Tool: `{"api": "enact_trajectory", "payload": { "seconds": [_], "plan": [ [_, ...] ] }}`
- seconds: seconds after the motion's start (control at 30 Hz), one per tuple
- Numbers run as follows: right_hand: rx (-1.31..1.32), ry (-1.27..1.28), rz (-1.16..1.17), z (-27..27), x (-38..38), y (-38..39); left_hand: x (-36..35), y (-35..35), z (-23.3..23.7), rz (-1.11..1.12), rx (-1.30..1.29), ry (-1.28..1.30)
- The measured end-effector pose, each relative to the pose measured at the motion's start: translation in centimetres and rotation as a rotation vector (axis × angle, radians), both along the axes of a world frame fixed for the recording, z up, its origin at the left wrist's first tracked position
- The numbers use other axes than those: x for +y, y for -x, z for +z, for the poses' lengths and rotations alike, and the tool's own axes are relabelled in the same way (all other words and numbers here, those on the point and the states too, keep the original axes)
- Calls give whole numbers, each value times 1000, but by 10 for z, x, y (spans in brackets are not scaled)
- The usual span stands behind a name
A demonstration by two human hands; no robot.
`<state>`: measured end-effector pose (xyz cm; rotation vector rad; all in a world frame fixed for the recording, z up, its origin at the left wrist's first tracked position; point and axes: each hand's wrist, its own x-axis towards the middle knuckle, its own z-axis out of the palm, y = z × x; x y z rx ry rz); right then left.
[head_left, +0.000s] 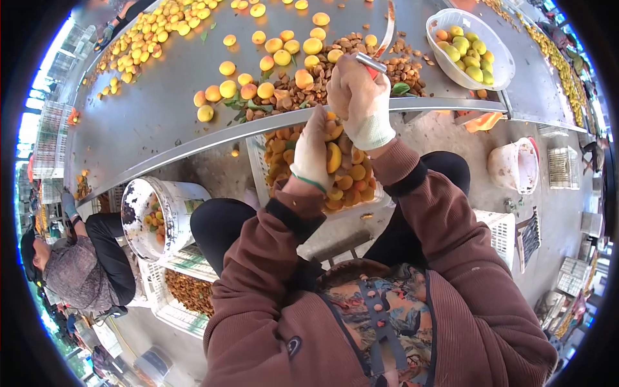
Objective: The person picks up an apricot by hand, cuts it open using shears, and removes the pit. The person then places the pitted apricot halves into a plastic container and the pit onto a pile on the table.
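Observation:
My right hand [362, 100], in a pale glove, is closed around a curved knife [389, 32] with a metal collar and a bit of red at the grip. Its blade points away over the steel table [161, 122]. Just left and below, my gloved left hand [312, 153] has its fingers pressed together at the table's edge; what they hold, if anything, is hidden. Beneath both hands stands a crate of halved apricots [351, 177]. Brown apricot pits [348, 45] are heaped beyond my hands, with whole apricots [282, 57] to their left.
A white basket of yellow-green fruit [506, 68] stands on the table at right. More apricots [145, 42] lie far left. On the floor are a stained bucket [174, 213], a crate of pits [188, 291] and another bucket [493, 164]. A co-worker [80, 277] sits at left.

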<state>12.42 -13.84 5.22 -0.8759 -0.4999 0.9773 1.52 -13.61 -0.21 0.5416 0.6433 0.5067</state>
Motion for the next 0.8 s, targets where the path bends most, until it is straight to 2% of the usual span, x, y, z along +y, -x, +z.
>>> {"api": "enact_trajectory", "payload": {
  "seconds": [0.03,0.07,0.13,0.2,0.27,0.3,0.33,0.4,0.47,0.5,0.57,0.67,0.7,0.73,0.8],
  "plan": [
    [17,-79,8,-10,0,-5,4,-4,6,20,-13,201],
    [9,-76,16,-14,0,-10,4,-6,3,26,-22,204],
    [177,-77,102,-7,2,-13,5,-9,-5,50,-130,319],
    [170,-64,45,-2,3,-8,-2,-11,-12,65,-152,284],
    [167,-50,-28,-3,5,-7,-7,-12,-13,170,-20,-92],
    [115,-119,23,-1,18,-6,7,-6,-3,127,-42,-101],
    [109,0,-126,-17,11,-5,-6,-23,-41,314,61,-230],
    [39,-24,-81,-12,7,0,-2,-25,-69,371,90,-392],
    [56,-60,-5,-10,6,-5,-7,-20,-13,330,43,-25],
    [61,-75,-3,-8,6,-4,-2,-14,-3,333,45,-40],
    [65,-105,100,-6,2,-6,5,-2,8,-26,-49,221],
    [114,-109,187,-15,3,-6,9,-1,14,-56,-70,392],
    [-307,-101,37,-22,7,-8,12,1,4,-96,-109,367],
    [178,-137,202,-15,5,-7,12,0,9,-76,-75,385],
    [272,-93,210,-12,8,-13,14,3,0,-136,-112,282]
  ]
}}
